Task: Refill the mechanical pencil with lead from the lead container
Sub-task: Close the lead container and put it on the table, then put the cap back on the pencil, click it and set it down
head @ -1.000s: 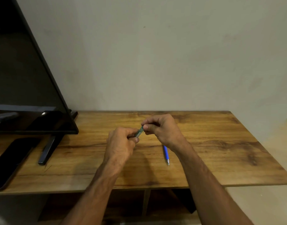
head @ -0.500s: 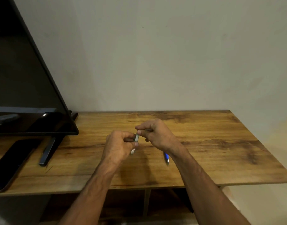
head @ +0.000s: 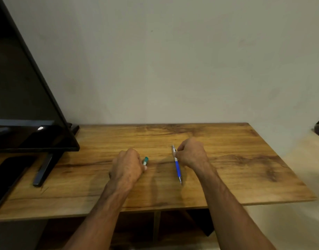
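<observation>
Right hand on mechanical pencil

Plain pale wall behind wooden table.

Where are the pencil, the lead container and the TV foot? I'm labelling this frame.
pencil [head: 177, 166]: head view, on its blue barrel.
lead container [head: 145, 159]: head view, on the green end sticking out of the left hand [head: 127, 166].
TV foot [head: 43, 169]: head view, mid-length of the bar.
</observation>
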